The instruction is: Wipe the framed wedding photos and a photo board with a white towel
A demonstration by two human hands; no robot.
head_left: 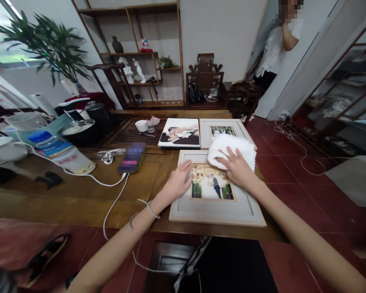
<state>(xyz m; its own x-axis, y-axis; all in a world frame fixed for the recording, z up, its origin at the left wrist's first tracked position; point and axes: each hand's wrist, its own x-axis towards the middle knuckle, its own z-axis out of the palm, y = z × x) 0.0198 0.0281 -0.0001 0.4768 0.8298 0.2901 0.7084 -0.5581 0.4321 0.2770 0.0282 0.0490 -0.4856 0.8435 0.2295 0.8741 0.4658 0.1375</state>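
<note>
A pale framed photograph (219, 209) lies flat at the near edge of the wooden table (79, 195). My left hand (178, 181) rests flat on the frame's left side, fingers stretched out, steadying it. My right hand (236, 167) presses a white folded cloth (232, 148) onto the upper right part of the frame, fingers spread on top of the cloth.
Behind lie a frameless photo print (179, 133) and a second pale frame (222, 131). A phone (131, 158) with a white cable (110, 211), a plastic bottle (61, 148), pots and a small bowl (141, 125) stand left. Another person (276, 44) stands in the doorway, far right.
</note>
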